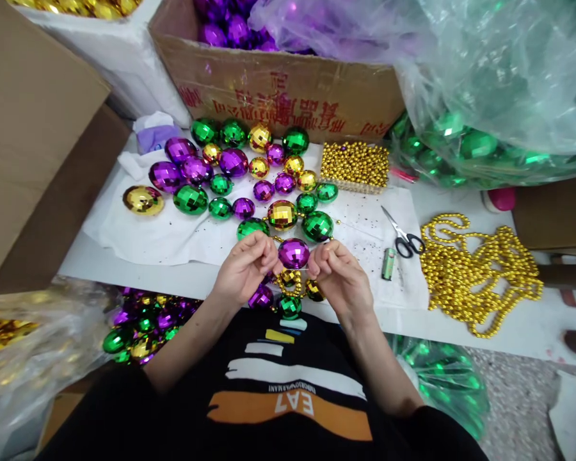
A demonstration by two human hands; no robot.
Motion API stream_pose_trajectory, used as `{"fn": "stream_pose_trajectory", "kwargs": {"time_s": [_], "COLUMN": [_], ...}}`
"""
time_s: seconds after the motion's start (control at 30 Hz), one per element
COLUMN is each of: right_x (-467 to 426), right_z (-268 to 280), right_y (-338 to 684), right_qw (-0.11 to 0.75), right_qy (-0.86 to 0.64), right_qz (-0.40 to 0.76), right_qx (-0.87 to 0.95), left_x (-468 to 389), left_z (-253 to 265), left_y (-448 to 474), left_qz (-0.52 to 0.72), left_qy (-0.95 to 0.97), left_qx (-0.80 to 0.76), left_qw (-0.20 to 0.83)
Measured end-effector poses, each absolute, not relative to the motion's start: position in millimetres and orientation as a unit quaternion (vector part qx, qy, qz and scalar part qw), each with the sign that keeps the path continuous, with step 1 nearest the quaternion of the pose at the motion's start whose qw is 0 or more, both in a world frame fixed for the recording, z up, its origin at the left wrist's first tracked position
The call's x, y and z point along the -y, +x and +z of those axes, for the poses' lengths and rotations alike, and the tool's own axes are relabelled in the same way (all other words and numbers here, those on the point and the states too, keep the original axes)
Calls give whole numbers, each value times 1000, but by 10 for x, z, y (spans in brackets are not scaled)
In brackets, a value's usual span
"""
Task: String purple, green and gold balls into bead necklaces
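A shiny faceted purple ball (pixel 294 254) sits between my two hands, close to the table's front edge. My left hand (pixel 246 266) is pinched closed at its left side. My right hand (pixel 342 275) is pinched closed at its right. A thin pale string (pixel 297 268) runs between the fingertips just below the ball; its ends are hidden in my fingers. Beyond it lie a gold ball (pixel 282 215) and a green ball (pixel 317 226) with small gold beads. Near my chest hang a looped strand of gold beads (pixel 290 285) and another green ball (pixel 289 307).
Loose purple, green and gold balls (pixel 233 162) cover the white cloth's back left. A tray of small gold beads (pixel 355 165) stands behind. At right lie scissors (pixel 403 238), a green lighter-like item (pixel 388 264) and gold bead strands (pixel 480 275). A cardboard box (pixel 278 96) closes the back.
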State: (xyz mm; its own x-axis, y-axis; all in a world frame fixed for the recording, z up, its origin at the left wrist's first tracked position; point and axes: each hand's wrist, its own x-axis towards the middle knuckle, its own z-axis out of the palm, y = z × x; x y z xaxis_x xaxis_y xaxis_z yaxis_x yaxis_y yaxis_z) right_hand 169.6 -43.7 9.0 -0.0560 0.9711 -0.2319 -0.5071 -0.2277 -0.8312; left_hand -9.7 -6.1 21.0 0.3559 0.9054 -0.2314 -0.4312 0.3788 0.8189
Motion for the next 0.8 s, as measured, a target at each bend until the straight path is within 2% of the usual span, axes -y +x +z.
{"fn": "stream_pose_trajectory", "kwargs": {"time_s": [0.23,0.8], "right_x": [566,578], "right_z": [9,-12], "right_y": [1716,1867], "right_qw": [555,555], "right_qy": [-432,-423], "right_qz": [671,696], "right_qx": [233,170], "left_x": [118,33], "left_z": [34,45], "left_y": [-68,50], "left_qz": [438,399], "left_qy": [305,315], "left_qx": [-375,-356], "left_qw": [758,784]}}
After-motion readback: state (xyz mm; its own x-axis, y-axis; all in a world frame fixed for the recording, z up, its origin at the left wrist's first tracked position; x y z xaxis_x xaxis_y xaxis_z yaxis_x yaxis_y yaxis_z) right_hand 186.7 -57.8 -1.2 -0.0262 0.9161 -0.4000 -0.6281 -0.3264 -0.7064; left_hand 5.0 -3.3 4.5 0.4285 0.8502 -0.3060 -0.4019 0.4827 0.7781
